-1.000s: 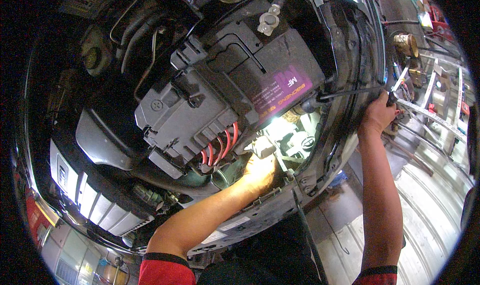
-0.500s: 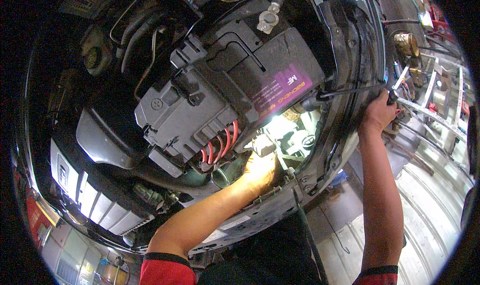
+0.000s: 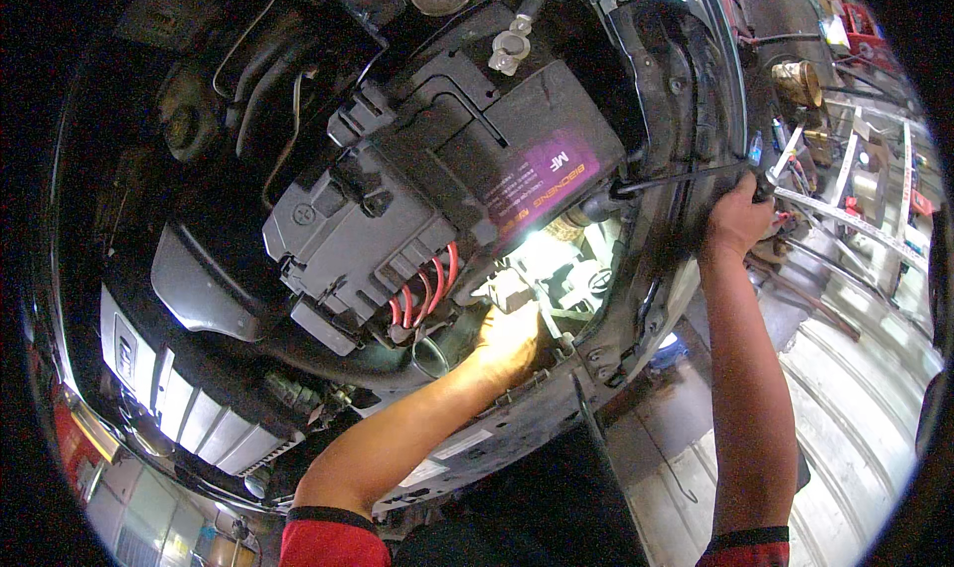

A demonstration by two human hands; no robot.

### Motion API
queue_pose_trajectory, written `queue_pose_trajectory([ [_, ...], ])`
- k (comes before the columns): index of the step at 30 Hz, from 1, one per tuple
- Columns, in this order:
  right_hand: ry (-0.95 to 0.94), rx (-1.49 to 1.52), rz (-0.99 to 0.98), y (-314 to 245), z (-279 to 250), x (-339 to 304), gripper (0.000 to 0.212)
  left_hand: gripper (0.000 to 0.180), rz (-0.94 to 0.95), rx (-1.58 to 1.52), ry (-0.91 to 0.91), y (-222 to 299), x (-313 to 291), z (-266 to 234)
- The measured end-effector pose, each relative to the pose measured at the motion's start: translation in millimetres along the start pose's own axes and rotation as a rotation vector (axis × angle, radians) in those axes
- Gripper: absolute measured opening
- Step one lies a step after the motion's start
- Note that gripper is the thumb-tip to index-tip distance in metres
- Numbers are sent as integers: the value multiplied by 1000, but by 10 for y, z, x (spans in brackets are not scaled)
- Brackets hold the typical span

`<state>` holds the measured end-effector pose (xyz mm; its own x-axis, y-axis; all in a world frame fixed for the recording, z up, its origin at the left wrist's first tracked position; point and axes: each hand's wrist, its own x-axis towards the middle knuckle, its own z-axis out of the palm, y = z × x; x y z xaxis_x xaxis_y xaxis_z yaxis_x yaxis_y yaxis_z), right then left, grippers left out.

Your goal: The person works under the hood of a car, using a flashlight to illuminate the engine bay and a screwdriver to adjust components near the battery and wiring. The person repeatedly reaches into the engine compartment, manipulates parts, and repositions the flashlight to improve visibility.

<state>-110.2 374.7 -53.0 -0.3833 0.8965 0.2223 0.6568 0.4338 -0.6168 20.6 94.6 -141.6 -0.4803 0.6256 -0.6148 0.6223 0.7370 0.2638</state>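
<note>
My left hand [image 3: 507, 340] reaches into a brightly lit gap at the front of an open engine bay. Its fingers are closed around a small pale, boxy part [image 3: 511, 295]; glare hides what kind it is. Farther right, my right hand [image 3: 735, 219] wraps the black grip end of a long-shafted tool [image 3: 686, 179]. The thin dark shaft runs left across the body edge, toward the lit gap, and its tip is hidden by a black round part. Beside the gap lies a black battery [image 3: 542, 100] with a purple label.
Left of the battery sits a black fuse box [image 3: 363, 234] with red cables [image 3: 437, 284] below it. A dark body rail [image 3: 676, 90] borders the bay on the right. Metal frames [image 3: 845, 174] and tools lie beyond, over a ribbed light surface [image 3: 845, 438].
The view has shifted slightly, so the engine bay sits a little farther left in it. Both hands keep their holds, with hardly any movement against the car.
</note>
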Motion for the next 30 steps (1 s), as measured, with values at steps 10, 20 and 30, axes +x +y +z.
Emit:
queue_pose_trajectory([
  [10,35,-67,0,35,23,5,57,53,136,116,71,-65,-80,25],
  [20,8,-41,14,32,12,2,59,53,114,-117,115,-39,24,358],
  [30,-4,30,32,-8,-3,1,51,52,201,308,50,-35,25,156],
])
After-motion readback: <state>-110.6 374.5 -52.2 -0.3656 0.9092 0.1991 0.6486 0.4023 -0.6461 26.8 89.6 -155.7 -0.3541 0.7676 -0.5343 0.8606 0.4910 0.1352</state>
